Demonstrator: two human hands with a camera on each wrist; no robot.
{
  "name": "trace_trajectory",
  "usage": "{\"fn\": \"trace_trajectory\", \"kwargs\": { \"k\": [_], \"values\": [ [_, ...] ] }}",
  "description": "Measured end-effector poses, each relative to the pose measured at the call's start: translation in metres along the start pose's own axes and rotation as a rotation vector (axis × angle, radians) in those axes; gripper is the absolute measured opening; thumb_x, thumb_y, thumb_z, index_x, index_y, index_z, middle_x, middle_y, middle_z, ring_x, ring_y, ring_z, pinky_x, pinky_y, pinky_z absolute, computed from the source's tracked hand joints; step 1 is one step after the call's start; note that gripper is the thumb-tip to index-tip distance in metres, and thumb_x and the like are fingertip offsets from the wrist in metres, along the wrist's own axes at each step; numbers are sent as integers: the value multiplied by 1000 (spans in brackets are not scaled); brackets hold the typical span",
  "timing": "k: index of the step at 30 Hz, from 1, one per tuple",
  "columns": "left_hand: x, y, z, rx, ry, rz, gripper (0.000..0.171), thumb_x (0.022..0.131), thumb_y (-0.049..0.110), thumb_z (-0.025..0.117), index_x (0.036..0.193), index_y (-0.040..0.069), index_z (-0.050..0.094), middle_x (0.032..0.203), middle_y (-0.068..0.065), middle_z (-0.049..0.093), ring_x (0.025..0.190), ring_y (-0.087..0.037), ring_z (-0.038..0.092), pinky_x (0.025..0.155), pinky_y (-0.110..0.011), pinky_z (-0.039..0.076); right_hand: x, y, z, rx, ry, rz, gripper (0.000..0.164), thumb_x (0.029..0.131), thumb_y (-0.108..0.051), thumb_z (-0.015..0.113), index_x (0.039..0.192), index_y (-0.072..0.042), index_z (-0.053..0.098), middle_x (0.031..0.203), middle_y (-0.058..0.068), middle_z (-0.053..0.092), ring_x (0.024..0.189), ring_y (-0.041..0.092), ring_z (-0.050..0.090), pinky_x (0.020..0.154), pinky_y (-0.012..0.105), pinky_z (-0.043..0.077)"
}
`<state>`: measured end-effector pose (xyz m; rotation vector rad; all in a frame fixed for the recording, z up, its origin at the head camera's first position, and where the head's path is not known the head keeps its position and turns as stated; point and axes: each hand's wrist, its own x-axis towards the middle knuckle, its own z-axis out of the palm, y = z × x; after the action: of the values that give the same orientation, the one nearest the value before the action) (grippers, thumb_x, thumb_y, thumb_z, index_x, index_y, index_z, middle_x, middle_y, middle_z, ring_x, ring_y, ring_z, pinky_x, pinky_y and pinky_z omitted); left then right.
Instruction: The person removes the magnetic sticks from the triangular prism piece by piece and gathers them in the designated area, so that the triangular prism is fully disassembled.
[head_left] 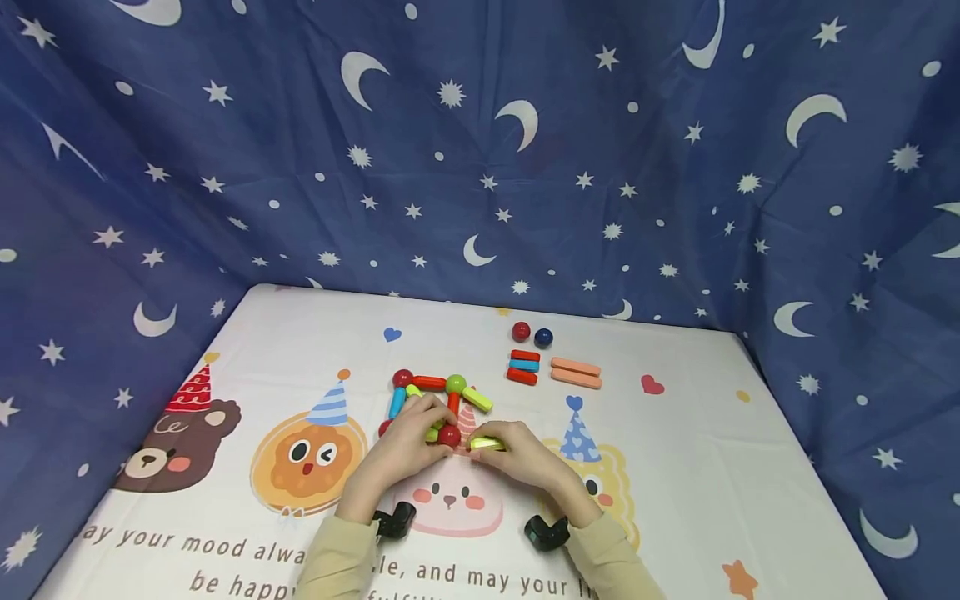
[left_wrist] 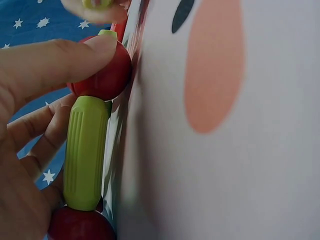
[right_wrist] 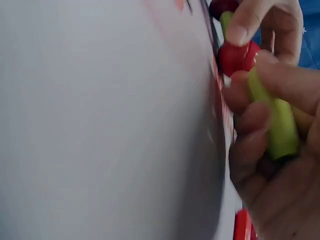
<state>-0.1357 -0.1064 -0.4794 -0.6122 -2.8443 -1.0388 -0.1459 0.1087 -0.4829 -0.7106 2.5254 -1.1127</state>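
My left hand (head_left: 411,440) grips the red ball (head_left: 448,436) at the near right corner of a frame of balls and sticks, thumb on its front and fingers behind. In the left wrist view a yellow-green stick (left_wrist: 85,155) joins this ball to another red ball (left_wrist: 82,225). Just to the right, my right hand (head_left: 525,455) pinches a loose yellow-green stick (right_wrist: 280,125), its end close to the held ball. The frame's far side shows a red ball (head_left: 402,379), a red stick (head_left: 430,383) and a green ball (head_left: 455,383). Part of the frame is hidden under my left hand.
Behind and to the right lie a red ball (head_left: 521,332), a dark blue ball (head_left: 543,337), short red and blue sticks (head_left: 524,366) and two orange sticks (head_left: 576,372). A yellow-green stick (head_left: 477,399) juts from the green ball. A starry blue curtain (head_left: 480,167) surrounds the table.
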Motion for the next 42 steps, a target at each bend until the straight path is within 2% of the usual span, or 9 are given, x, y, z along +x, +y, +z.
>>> {"fn": "trace_trajectory", "kwargs": {
  "k": [5, 8, 10, 16, 21, 27, 31, 37, 42],
  "values": [
    [0, 1, -2, -14, -11, -20, 31, 72, 14, 83, 99, 17, 68, 100, 5, 55, 106, -19, 46, 91, -39, 47, -14, 9, -20, 80, -47, 30, 29, 99, -18, 51, 126, -12, 61, 118, 3, 64, 104, 16, 57, 97, 35, 47],
    [0, 1, -1, -20, -27, -27, 32, 73, 15, 83, 101, 17, 68, 101, 5, 55, 107, -19, 45, 92, -39, 47, -16, 16, -36, 100, -37, 45, 32, 98, -12, 52, 130, -11, 57, 120, 7, 63, 102, 17, 57, 94, 34, 48],
    [0, 1, -1, -28, -34, -32, 32, 73, 15, 83, 101, 17, 68, 102, 5, 55, 108, -19, 45, 93, -39, 47, -14, 23, -48, 82, 3, 56, 30, 96, -10, 56, 126, -10, 58, 118, 7, 65, 100, 16, 57, 92, 32, 48],
    [0, 0, -1, -32, -32, -34, 31, 73, 14, 82, 100, 18, 67, 102, 5, 55, 108, -19, 45, 93, -38, 47, 7, 39, -72, -3, 212, 144, 18, 88, -6, 67, 105, -6, 66, 102, 9, 66, 86, 17, 55, 78, 28, 47],
    [0, 0, -1, -36, -40, -50, 31, 74, 13, 82, 100, 19, 67, 102, 6, 54, 108, -18, 45, 93, -38, 48, 31, 44, -72, -144, 308, 160, 17, 84, -11, 72, 100, -5, 70, 94, 9, 62, 83, 19, 52, 76, 30, 45],
    [0, -1, -1, -42, -38, -40, 30, 74, 12, 81, 99, 19, 66, 104, 5, 54, 110, -20, 45, 94, -39, 48, 46, 44, -61, -475, 338, 49, 19, 80, -20, 78, 95, -11, 72, 89, 2, 64, 81, 19, 49, 73, 32, 41],
    [1, 1, 0, -48, -48, -35, 30, 74, 12, 81, 100, 18, 66, 106, 3, 55, 111, -21, 44, 94, -41, 48, 45, 43, -57, -604, 339, 17, 20, 78, -19, 79, 94, -11, 70, 90, 1, 62, 82, 20, 49, 70, 32, 39],
    [2, 0, 0, -37, -39, -37, 30, 74, 13, 81, 100, 18, 66, 106, 3, 54, 111, -21, 44, 92, -40, 48, 44, 41, -57, -585, 359, -6, 20, 78, -12, 79, 93, -9, 65, 88, 3, 59, 81, 20, 56, 75, 36, 47],
    [0, 0, -1, -46, -42, -57, 29, 75, 17, 80, 100, 20, 66, 106, 5, 54, 110, -20, 44, 92, -39, 48, 45, 41, -60, -525, 367, 24, 18, 80, -9, 76, 93, -9, 64, 89, 4, 58, 76, 18, 54, 71, 33, 49]
  ]
}}
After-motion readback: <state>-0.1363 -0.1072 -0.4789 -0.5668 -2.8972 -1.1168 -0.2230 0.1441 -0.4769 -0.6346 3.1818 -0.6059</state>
